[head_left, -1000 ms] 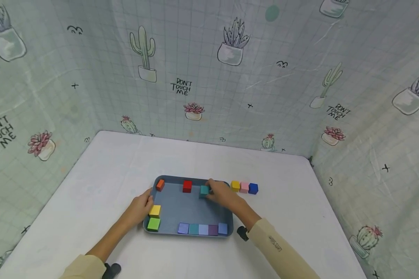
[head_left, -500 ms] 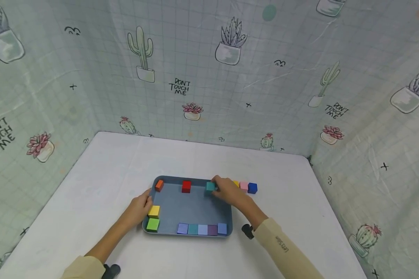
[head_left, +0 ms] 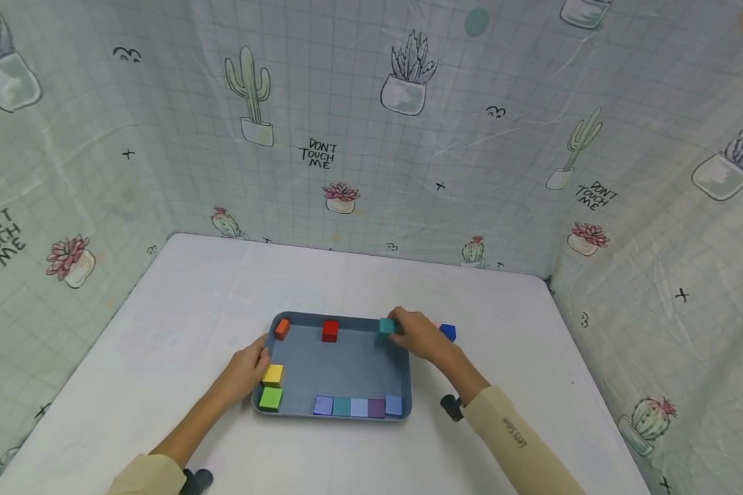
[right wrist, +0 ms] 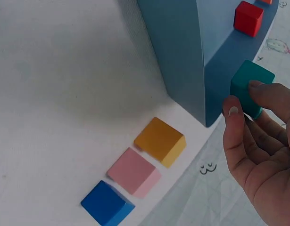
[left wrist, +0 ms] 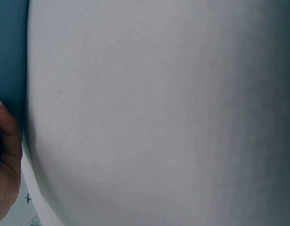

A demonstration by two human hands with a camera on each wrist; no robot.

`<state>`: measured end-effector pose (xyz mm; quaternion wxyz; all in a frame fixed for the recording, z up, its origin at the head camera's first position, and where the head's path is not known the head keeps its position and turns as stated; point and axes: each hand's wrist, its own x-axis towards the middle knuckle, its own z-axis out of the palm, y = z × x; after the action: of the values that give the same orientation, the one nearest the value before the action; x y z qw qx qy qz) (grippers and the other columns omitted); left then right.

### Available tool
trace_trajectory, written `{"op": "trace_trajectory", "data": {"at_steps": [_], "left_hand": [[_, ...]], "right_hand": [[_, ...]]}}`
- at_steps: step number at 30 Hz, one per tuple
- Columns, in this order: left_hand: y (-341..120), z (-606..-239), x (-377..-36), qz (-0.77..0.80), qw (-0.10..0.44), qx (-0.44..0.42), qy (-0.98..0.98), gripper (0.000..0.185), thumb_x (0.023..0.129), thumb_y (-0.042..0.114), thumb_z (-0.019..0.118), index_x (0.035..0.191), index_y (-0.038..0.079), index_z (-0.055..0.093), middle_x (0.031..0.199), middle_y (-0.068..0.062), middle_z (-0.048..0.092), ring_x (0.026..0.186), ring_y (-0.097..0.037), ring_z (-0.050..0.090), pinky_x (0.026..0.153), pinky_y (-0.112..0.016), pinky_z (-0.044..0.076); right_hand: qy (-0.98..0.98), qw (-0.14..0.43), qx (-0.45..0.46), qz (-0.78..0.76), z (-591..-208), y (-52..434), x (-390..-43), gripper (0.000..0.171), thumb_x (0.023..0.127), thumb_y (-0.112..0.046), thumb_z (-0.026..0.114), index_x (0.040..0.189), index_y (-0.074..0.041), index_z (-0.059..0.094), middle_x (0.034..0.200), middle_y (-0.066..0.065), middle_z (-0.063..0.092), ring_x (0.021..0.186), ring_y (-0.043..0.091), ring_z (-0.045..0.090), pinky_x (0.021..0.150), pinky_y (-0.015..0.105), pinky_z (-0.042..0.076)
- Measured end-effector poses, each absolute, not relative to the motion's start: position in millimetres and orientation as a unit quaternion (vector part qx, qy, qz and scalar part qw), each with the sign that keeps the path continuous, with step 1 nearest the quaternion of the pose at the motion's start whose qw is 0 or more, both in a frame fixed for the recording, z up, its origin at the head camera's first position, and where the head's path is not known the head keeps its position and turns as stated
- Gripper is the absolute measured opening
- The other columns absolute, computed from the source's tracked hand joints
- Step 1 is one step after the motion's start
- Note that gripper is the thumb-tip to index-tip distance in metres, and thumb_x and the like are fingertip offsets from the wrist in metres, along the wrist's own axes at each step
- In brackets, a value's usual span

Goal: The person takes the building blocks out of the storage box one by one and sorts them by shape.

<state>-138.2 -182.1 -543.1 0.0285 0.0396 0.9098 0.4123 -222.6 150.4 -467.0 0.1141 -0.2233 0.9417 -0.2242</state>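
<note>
A teal cube (head_left: 386, 326) is pinched between the thumb and fingers of my right hand (head_left: 422, 335), over the back right corner of the grey-blue tray (head_left: 347, 364). In the right wrist view the same teal cube (right wrist: 251, 77) appears just inside the tray wall (right wrist: 182, 61); whether it touches the floor of the tray is unclear. My left hand (head_left: 245, 368) grips the tray's left rim. A red cube (head_left: 330, 331) and an orange block (head_left: 282, 329) sit along the tray's back side.
Yellow (head_left: 273, 375) and green (head_left: 270, 399) blocks occupy the tray's left side. Several blue, teal and purple blocks (head_left: 358, 407) line its front. Outside, to the right, lie yellow (right wrist: 160, 141), pink (right wrist: 133, 172) and blue (right wrist: 107, 202) cubes. Patterned cloth (head_left: 359, 137) surrounds the white table (head_left: 520, 357).
My right hand has carried the teal cube rightward to the tray's back right corner, and now covers the yellow and most of the pink cube in the head view. My left hand stays put.
</note>
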Motion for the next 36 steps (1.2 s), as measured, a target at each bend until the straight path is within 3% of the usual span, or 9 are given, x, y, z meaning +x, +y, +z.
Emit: {"op": "trace_trajectory", "data": {"at_steps": [3,5,30,36], "left_hand": [[-182,-544,-138,0.408,0.020,0.046,0.912,0.046,0.097,0.005,0.041,0.136,-0.017,0.033,0.123,-0.031,0.053,0.082,-0.022,0.054,0.066,-0.032,0.043],[-183,-544,-139,0.406,0.020,0.049,0.912,0.045,0.097,0.005,0.040,0.136,-0.018,0.033,0.127,-0.032,0.049,0.085,-0.023,0.054,0.067,-0.033,0.044],[-184,-544,-140,0.411,0.025,0.053,0.910,0.046,0.096,0.004,0.040,0.135,-0.019,0.032,0.116,-0.030,0.055,0.078,-0.021,0.053,0.063,-0.031,0.043],[-184,-545,-139,0.413,0.017,0.057,0.909,0.045,0.096,0.003,0.040,0.135,-0.019,0.032,0.123,-0.033,0.051,0.077,-0.020,0.054,0.064,-0.031,0.044]], "right_hand": [[0.941,0.111,-0.220,-0.232,-466,156,-224,0.033,0.086,-0.005,0.066,0.116,-0.001,0.054,0.107,0.014,0.063,0.097,0.024,0.061,0.078,0.034,0.051],[0.941,0.109,-0.220,-0.235,-466,160,-225,0.032,0.086,-0.004,0.066,0.115,-0.002,0.055,0.107,0.014,0.063,0.097,0.024,0.061,0.077,0.033,0.051],[0.943,0.131,-0.163,-0.258,-453,217,-239,0.033,0.087,-0.004,0.064,0.118,-0.001,0.054,0.111,0.014,0.062,0.100,0.028,0.060,0.082,0.040,0.049],[0.948,0.116,-0.163,-0.248,-450,233,-243,0.033,0.088,-0.008,0.063,0.119,0.000,0.053,0.113,0.016,0.060,0.102,0.031,0.059,0.082,0.042,0.049]]}}
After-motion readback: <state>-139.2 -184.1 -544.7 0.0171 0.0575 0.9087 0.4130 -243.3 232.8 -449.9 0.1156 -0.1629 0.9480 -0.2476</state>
